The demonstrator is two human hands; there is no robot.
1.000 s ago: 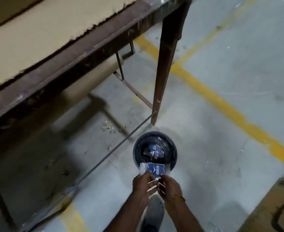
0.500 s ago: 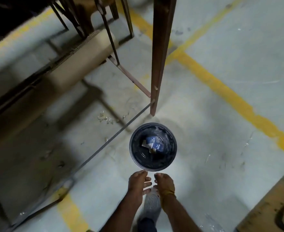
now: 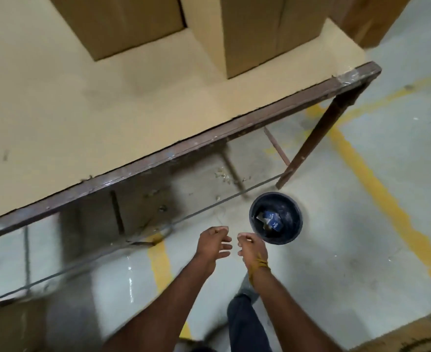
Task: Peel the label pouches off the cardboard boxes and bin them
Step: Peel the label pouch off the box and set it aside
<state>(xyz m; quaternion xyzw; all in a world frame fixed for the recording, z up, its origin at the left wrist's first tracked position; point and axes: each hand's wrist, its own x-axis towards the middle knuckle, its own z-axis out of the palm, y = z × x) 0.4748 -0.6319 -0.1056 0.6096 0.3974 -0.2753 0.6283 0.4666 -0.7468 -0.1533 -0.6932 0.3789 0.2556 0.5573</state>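
Cardboard boxes (image 3: 133, 24) cut off by top edge; pouch print (image 3: 271, 221) unreadable.

Blue-and-white label pouches (image 3: 271, 221) lie crumpled inside round black bin (image 3: 257, 233) on floor; plain brown cardboard boxes (image 3: 265, 31) upright on tabletop.

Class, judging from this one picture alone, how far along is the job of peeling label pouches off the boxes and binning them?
Done: blue label pouches lie in the black bin on the floor. In hand: nothing; the left hand and right hand hang empty beside the bin. Left: cardboard boxes stand on the table; whether they carry pouches cannot be seen.
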